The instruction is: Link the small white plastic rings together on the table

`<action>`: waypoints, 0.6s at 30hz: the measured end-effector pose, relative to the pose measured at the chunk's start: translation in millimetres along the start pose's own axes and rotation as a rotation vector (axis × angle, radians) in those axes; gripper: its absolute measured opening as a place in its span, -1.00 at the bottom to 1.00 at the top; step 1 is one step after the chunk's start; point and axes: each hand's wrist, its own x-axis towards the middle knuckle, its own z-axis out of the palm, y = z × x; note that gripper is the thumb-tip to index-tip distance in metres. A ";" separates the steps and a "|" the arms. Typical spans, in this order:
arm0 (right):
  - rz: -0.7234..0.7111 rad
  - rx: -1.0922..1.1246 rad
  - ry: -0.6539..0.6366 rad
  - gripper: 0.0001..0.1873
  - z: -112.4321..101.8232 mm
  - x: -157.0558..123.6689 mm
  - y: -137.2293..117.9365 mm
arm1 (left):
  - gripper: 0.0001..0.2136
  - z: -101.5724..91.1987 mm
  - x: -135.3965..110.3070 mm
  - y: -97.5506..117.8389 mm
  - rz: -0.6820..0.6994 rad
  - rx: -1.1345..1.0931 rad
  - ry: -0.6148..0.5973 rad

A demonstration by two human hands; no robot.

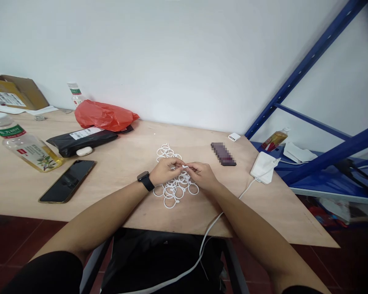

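Several white plastic rings, each with a small knob, lie in a loose heap on the wooden table. Over this heap, my left hand, with a black watch on its wrist, pinches a white ring between thumb and fingers. My right hand meets it from the other side, its fingertips closed on the same ring. Most of that ring is covered by my fingers. Some rings show beyond my left hand, others nearer to me below both hands.
To the left are a phone, an oil bottle, a black package, a white earbud case and a red bag. On the right lie a blurred dark object and a white power strip with its cable.
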 end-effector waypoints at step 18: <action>-0.015 -0.005 -0.024 -0.76 1.3 -0.1 1.7 | -0.88 -1.6 -2.7 -0.1 -0.002 0.026 -0.051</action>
